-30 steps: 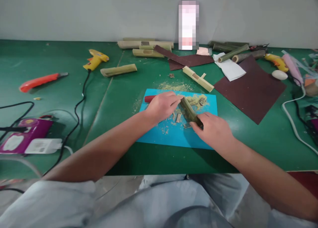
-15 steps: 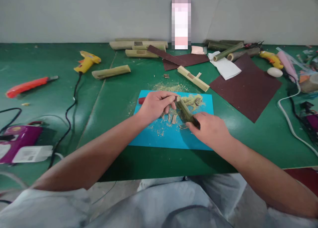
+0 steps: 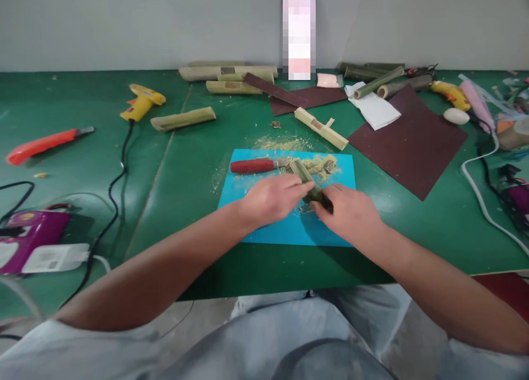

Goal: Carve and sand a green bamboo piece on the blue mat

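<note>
A short green bamboo piece [image 3: 305,177] lies slanted over a blue cutting mat [image 3: 330,231]. My right hand [image 3: 351,213] is closed round its near end. My left hand [image 3: 273,199] is closed on the middle of the same piece, fingers curled against it. A red-handled knife [image 3: 253,165] lies on the mat just beyond my left hand, touched by neither hand. Pale shavings [image 3: 320,164] are heaped on the mat behind the bamboo.
The green table [image 3: 185,165] carries several bamboo lengths [image 3: 184,118] at the back, dark sandpaper sheets [image 3: 409,134], a yellow glue gun [image 3: 140,102] with its black cord, an orange utility knife [image 3: 41,143], a purple box [image 3: 33,236] at left and cables at right.
My left hand let go of the red-handled knife, which now lies on the mat, and came back toward me onto the bamboo piece. My right hand kept its hold.
</note>
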`<state>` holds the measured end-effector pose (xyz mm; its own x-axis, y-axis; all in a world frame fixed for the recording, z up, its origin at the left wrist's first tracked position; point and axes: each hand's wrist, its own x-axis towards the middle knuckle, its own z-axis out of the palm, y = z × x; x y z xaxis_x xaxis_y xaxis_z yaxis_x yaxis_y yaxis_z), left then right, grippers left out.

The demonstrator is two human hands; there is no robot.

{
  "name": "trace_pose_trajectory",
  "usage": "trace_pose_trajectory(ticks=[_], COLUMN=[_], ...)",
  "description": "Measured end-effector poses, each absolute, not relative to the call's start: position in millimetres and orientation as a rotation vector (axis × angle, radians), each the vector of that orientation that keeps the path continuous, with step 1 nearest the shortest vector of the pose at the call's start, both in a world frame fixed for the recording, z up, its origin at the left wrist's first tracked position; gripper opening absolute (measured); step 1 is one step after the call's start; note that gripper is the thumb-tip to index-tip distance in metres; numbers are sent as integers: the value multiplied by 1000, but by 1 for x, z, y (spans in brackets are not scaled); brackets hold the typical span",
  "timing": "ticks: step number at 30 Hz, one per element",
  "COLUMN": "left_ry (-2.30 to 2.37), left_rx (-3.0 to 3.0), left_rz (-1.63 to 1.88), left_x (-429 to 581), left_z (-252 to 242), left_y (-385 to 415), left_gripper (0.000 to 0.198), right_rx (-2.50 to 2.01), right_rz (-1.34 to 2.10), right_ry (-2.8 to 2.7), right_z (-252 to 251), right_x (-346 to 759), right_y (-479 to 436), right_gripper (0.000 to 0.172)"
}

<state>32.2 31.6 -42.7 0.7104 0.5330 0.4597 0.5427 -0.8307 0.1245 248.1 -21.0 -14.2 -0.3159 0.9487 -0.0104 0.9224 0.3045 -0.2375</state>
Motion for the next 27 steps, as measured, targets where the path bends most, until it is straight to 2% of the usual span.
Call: trace_pose_trajectory(ticks=[7, 11, 15, 27], left_ry=[-952, -936, -806, -902], left_rx=[-2876, -2831, -2905, -2873], left_rz=[-775, -894, -848, -847], left_x=[29, 31, 32, 31], left_z=[-43, -42, -43, -44], left_y=[37, 35, 33, 31], left_gripper=[34, 33, 33, 31], right_rx=[-1762, -1774, -1765, -1782], right_rz=[279, 273, 269, 274], right_ry=[-2447, -2455, -2461, -2462], right_z=[-13, -12, -12, -11], right_x=[247, 246, 246, 246], right_y=[-22, -22, -22, -23], right_gripper=[29, 30, 29, 29])
